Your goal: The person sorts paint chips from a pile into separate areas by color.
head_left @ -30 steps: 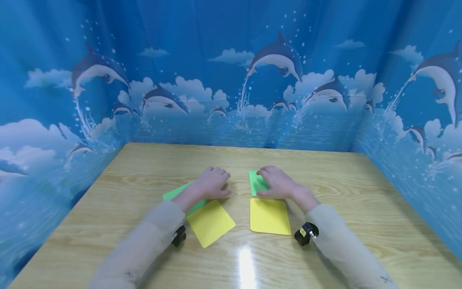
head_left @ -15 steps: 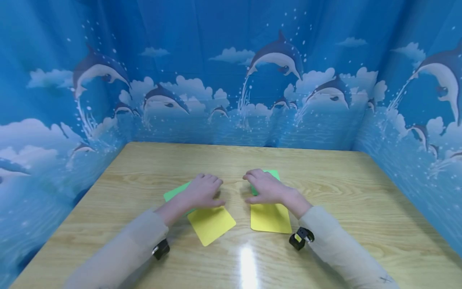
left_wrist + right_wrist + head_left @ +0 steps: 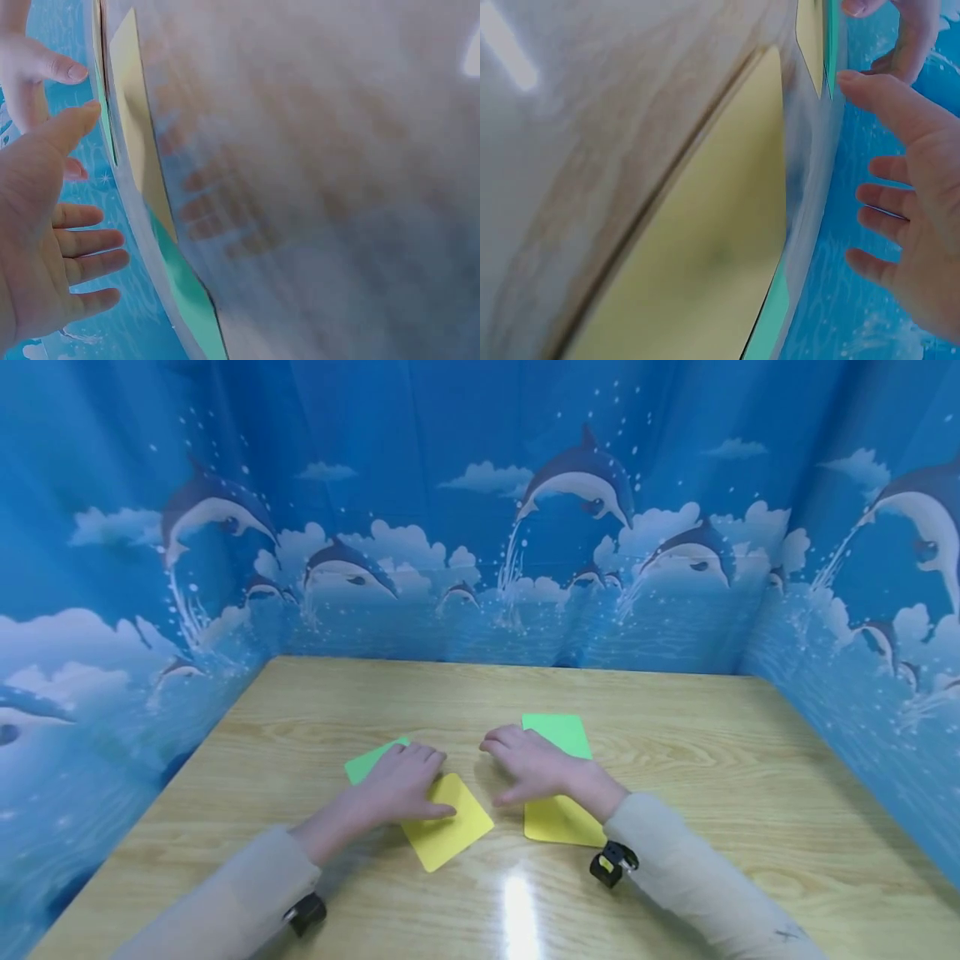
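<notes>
In the head view my left hand (image 3: 401, 783) hovers with loosely spread fingers over the left pair of flat square cards. It hides part of the green card (image 3: 367, 762) and the upper left of the yellow card (image 3: 453, 831). My right hand (image 3: 536, 768) is held just left of and over the right pair, where a green card (image 3: 558, 732) lies behind a yellow card (image 3: 562, 823). In the left wrist view, the left hand's fingers (image 3: 94, 261) stand apart from the cards. Nothing is between the right hand's fingers (image 3: 885, 199) in the right wrist view.
The cards lie on a wood-grain table (image 3: 660, 718) with a bright glare streak near its front. A blue curtain (image 3: 465, 460) printed with dolphins surrounds the back and sides. Each wrist carries a small black camera (image 3: 611, 864) below a pale sleeve (image 3: 697, 868).
My left hand has moved left and nearer to me, uncovering and covering different parts of the cards. The right hand has also shifted left and slightly nearer. The cards lie as before.
</notes>
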Demonstrator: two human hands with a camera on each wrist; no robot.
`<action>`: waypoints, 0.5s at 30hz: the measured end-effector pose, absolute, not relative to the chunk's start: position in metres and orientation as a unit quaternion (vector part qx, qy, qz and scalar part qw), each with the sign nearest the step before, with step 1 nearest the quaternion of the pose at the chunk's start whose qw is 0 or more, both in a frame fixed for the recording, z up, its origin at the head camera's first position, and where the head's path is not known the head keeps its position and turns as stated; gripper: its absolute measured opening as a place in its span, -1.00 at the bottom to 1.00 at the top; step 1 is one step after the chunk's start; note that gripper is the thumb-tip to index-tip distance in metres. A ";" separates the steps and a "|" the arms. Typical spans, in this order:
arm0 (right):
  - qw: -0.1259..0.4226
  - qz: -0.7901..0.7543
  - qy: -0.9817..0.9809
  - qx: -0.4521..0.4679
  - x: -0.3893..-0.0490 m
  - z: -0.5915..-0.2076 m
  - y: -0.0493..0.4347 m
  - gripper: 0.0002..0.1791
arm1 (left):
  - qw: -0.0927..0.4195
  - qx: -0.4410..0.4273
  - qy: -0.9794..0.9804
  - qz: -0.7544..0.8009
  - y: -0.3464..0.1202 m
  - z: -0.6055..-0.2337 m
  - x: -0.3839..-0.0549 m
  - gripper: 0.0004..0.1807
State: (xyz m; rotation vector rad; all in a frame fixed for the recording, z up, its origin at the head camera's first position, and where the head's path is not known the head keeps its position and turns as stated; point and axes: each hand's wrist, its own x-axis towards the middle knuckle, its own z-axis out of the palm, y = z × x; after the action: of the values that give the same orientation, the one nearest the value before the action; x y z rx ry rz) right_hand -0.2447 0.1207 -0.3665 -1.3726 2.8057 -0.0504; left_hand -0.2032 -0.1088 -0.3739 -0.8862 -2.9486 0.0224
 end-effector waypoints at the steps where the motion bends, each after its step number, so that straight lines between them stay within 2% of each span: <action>1: 0.010 -0.014 0.896 -0.444 -0.243 -0.366 0.118 -0.09 | 0.032 -0.289 -0.957 0.006 -0.110 -0.374 -0.201 -0.13; 15: 0.049 0.022 0.870 -0.490 -0.234 -0.373 0.089 0.00 | 0.024 -0.319 -0.947 0.014 -0.119 -0.386 -0.182 -0.17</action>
State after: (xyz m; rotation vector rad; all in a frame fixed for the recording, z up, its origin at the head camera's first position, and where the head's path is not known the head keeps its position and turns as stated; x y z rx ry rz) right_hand -0.2341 0.0886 -0.3731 -1.4941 2.6503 0.0673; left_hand -0.1824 -0.1192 -0.3860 -0.9882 -2.9322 0.0443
